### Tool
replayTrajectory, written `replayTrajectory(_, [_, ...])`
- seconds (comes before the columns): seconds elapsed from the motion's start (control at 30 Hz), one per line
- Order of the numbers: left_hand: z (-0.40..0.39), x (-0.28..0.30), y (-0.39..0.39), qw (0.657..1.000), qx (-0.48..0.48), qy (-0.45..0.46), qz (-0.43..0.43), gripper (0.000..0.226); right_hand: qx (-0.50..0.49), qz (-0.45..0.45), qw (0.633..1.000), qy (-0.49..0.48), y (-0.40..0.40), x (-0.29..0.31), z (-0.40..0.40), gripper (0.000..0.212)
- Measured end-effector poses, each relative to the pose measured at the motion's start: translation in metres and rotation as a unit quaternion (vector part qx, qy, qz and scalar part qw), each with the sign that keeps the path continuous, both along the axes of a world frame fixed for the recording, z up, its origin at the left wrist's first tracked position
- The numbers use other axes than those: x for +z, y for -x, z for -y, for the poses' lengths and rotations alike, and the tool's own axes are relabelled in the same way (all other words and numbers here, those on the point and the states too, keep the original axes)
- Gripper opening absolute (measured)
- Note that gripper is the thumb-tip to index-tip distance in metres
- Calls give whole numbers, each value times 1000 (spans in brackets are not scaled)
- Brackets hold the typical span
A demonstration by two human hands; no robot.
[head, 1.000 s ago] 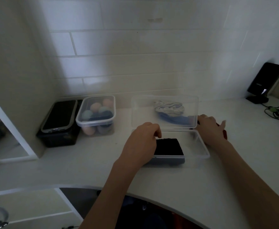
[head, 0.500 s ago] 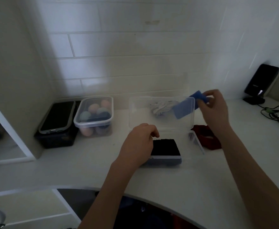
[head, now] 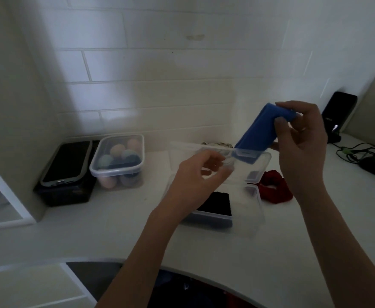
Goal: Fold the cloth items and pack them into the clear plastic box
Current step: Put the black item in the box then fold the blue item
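My right hand [head: 302, 143] pinches the top of a blue cloth [head: 256, 135], which hangs down over the raised lid of the clear plastic box [head: 252, 215]. My left hand [head: 196, 181] hovers above the box with fingers apart, close to the cloth's lower end but not touching it. A folded black cloth [head: 216, 203] lies in the left half of the box. On the counter right of the box is a red cloth [head: 274, 187]. A patterned white cloth [head: 215, 144] shows behind the lid.
A lidded clear tub of coloured balls [head: 118, 161] stands at the left beside a phone [head: 66, 161] on a black box. A black device [head: 337, 114] and cables [head: 357, 152] sit at the far right. The counter's curved front edge [head: 182, 268] runs below.
My right hand has lifted the blue cloth higher and toward me. My left hand has risen off the black cloth in the box and opened below the blue cloth.
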State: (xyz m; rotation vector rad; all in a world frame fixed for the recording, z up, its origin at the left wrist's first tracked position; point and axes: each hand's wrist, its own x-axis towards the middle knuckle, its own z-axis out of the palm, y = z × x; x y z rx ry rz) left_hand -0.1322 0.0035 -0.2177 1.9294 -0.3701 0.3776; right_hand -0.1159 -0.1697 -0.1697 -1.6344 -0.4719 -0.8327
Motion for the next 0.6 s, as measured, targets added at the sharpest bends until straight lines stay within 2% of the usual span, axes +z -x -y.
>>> replayTrajectory(0.17, [8,-12,-8,999,2,37,-36,18,-98,105,987,-74,3,-3,3,28])
replayTrajectory(0.3, [5,-17,-9,997,-18,9,-79,53,-169,166,967,-90,8,-10,-7,29])
replayTrajectory(0.37, [5,-19,-11,996,-26,-11,-81,53,-151,151,975,-62,7,-16,-15,26])
replayTrajectory(0.43, [5,-16,-12,997,-42,-7,-68,42,-119,108,986,-35,1,-25,-22,20])
replayTrajectory(0.5, [2,-11,-13,991,-71,68,-90,31,-85,55,995,-19,-6,-34,-27,18])
replayTrajectory(0.53, [1,-7,-14,979,-89,128,-130,30,-72,30,997,-13,-8,-38,-29,18])
replayTrajectory(0.6, [-1,-4,-13,953,-124,191,-202,25,-56,-8,998,-14,-11,-43,-31,19])
